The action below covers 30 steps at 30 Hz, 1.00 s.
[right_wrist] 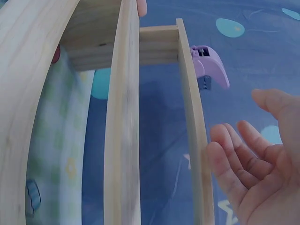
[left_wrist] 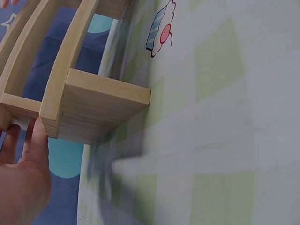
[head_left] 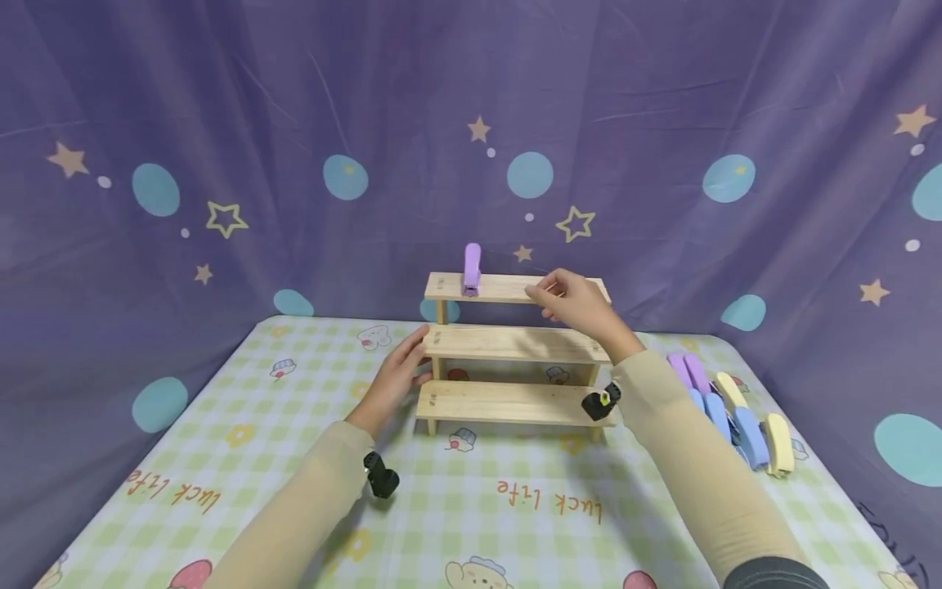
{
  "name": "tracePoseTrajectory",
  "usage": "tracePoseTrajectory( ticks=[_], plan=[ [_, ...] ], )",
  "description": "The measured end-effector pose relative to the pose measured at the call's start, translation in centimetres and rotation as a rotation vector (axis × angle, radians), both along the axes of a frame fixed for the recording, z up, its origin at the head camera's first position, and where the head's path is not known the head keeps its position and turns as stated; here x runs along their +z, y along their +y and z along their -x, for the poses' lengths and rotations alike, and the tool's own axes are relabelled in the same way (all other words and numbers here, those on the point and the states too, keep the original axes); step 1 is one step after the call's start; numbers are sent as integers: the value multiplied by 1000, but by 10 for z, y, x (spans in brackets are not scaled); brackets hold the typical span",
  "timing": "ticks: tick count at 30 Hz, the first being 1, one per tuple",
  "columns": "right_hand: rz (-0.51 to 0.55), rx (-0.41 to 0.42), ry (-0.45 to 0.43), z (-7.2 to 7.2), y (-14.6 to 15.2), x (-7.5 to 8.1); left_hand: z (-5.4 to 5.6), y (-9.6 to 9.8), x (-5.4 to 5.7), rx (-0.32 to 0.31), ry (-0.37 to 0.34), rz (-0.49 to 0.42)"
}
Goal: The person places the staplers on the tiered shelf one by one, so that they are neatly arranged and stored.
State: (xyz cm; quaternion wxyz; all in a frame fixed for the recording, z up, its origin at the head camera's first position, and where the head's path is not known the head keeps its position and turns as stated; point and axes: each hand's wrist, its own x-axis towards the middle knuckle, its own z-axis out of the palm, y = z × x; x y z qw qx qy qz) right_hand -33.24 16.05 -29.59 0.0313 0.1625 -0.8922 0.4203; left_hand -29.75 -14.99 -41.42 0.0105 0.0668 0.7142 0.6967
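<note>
A three-tier wooden shelf [head_left: 515, 343] stands on the table. My left hand [head_left: 395, 378] grips the left end of its middle tier, with a fingertip [right_wrist: 142, 7] over the plank and other fingers [left_wrist: 35, 145] against the side support. On the top tier, left of centre, sits a purple stapler [head_left: 472, 270], its narrow front end toward me; the right wrist view shows this stapler [right_wrist: 211, 65] past the top plank. My right hand [head_left: 577, 307] is by the right part of the top tier, fingers loosely bent, palm holding nothing.
Several purple, blue and yellow staplers [head_left: 751, 438] lie grouped on the table right of the shelf. A checked cloth [head_left: 294, 442] covers the table. Behind it hangs a purple curtain [head_left: 441, 82] with stars and dots.
</note>
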Motion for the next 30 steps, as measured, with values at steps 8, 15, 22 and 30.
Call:
tracePoseTrajectory(
  ticks=[8,15,22,30],
  plan=[
    [-67,12,2,-18,42,-13,-1,1,0,3,2,-4],
    [-131,-34,-11,-35,82,-32,-1,1,0,0,3,4],
    [-157,-78,-44,-47,115,-49,0,0,-1,-2,7,8],
    [-190,-111,-49,-54,141,-72,-1,0,-2,1,6,13]
  ],
)
